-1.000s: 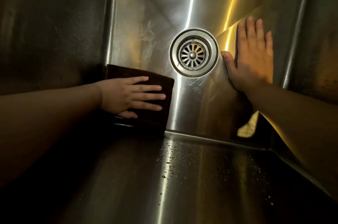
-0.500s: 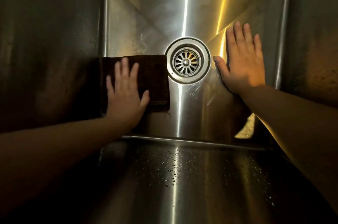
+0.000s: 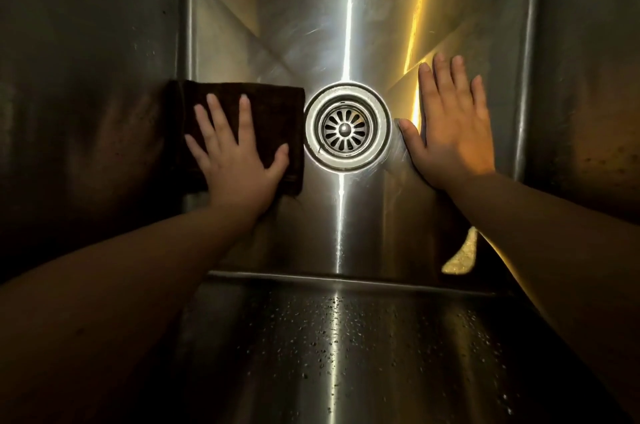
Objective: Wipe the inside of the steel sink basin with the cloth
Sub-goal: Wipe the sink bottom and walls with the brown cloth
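I look down into the steel sink basin [image 3: 298, 42]. A folded dark brown cloth [image 3: 273, 108] lies flat on the basin floor, against the left wall and just left of the round drain strainer [image 3: 346, 129]. My left hand [image 3: 235, 160] presses on the cloth with fingers spread, pointing away from me. My right hand [image 3: 453, 132] rests flat and bare on the steel floor, right of the drain, holding nothing.
Tall steel walls close in on the left [image 3: 86, 94] and right [image 3: 588, 94]. The near wall [image 3: 346, 354] below my arms carries many water droplets. A bright yellow reflection [image 3: 460, 257] shows by my right forearm.
My left hand has slid the cloth from the near left corner farther from me along the left wall, turning so its fingers point away. The right hand has stayed flat beside the drain.
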A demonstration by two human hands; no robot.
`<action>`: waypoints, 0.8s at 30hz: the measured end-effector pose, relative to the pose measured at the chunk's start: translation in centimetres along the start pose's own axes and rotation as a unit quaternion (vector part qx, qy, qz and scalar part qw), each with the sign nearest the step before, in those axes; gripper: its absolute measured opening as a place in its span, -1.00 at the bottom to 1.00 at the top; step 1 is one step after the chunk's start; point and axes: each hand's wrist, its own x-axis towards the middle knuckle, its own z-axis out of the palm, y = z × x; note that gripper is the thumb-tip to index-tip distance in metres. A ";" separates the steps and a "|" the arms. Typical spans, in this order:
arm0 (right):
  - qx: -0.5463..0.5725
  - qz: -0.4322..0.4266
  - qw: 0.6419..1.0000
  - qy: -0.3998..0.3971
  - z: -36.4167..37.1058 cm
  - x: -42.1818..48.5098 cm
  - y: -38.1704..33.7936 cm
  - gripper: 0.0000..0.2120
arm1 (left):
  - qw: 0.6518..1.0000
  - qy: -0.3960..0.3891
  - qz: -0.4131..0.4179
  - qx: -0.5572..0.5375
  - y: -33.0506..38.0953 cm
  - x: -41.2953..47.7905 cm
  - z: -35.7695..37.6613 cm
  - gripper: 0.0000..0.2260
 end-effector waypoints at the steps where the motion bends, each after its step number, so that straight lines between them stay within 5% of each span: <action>1: 0.001 0.001 1.000 -0.001 -0.1 0.0 0.0 -0.32 | 1.000 0.010 0.002 -0.001 0.1 0.8 0.0 -0.23; 14: -0.013 0.007 1.000 -0.016 -0.5 -0.2 -0.2 -0.31 | 0.996 0.077 -0.044 -0.025 3.9 12.5 -2.1 -0.29; 24: -0.012 0.007 1.000 -0.015 -0.3 -0.2 -0.3 -0.30 | 0.998 0.063 0.017 0.006 2.9 15.9 -3.2 -0.28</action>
